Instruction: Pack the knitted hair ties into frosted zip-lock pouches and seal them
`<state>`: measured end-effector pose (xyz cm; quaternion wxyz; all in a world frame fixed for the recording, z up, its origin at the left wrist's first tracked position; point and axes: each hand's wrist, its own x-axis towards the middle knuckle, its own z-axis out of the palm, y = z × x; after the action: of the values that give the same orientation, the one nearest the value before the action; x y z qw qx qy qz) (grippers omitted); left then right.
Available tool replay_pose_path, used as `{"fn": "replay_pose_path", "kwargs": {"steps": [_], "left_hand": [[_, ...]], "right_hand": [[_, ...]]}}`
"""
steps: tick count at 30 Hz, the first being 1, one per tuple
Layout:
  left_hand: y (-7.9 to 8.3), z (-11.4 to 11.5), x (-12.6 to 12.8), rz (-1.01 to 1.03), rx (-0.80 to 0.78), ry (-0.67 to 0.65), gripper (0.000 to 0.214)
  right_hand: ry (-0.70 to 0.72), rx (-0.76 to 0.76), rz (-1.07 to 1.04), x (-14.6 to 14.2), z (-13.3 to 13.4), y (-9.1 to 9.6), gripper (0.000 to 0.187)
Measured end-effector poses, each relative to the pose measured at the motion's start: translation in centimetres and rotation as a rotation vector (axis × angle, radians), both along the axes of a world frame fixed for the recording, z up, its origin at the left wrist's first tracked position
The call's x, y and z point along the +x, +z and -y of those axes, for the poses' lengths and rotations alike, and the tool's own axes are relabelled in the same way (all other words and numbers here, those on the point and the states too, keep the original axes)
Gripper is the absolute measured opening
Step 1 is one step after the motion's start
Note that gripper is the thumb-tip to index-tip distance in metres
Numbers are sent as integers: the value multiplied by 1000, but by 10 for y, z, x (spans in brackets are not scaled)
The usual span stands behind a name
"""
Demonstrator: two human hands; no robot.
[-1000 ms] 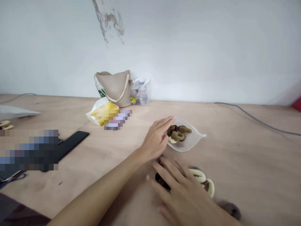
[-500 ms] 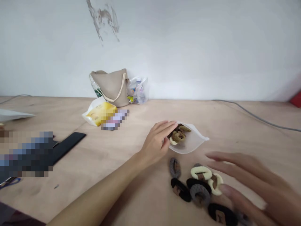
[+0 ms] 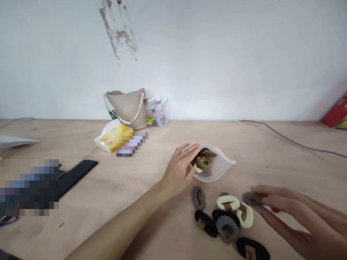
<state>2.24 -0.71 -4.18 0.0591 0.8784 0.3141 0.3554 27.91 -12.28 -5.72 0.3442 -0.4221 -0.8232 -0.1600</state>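
Observation:
My left hand (image 3: 180, 168) grips the left side of a frosted plastic bag (image 3: 218, 168), whose mouth gapes toward me. Brown, dark and cream hair ties (image 3: 204, 162) show inside it. My right hand (image 3: 295, 213), a little blurred, pinches a grey hair tie (image 3: 251, 198) between thumb and fingers, to the right of the loose ones. Below the bag several hair ties lie on the table: a grey one (image 3: 199, 198), cream ones (image 3: 227, 203), black ones (image 3: 206, 223) and another grey one (image 3: 227, 227). Some carry small brown tags.
At the wall stand a beige handbag (image 3: 127, 104) and a clear bag with a bottle (image 3: 158, 112). Before them lie a yellow tissue pack (image 3: 114, 137) and a blurred-out flat item (image 3: 132, 144). A black flat object (image 3: 78, 177) is left, a cable (image 3: 287, 137) and red box (image 3: 337, 113) right.
My right hand has picked up a grey hair tie from the lower right and lifted it beside the pile. My left hand stays at the bag. The view has tilted slightly up.

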Motion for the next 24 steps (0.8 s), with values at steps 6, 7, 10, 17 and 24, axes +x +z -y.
{"fn": "replay_pose_path", "kwargs": {"steps": [6,7,10,17,24], "left_hand": [[1,1,-3,-12,-27,0,63],[1,1,-3,-12,-38,1,63],[1,1,-4,-2,-52,1,64],[2,2,-5,14,-83,5,65],[6,2,-6,54,-128,-3,63]], "right_hand": [[42,-316,-24,-58,-40,32,16],[60,-411,0,-59,-35,27,13],[139,-589,76,-53,-15,11,18],[84,-601,-218,-41,-22,9,19],[42,-519,-624,-71,-70,41,9]]}}
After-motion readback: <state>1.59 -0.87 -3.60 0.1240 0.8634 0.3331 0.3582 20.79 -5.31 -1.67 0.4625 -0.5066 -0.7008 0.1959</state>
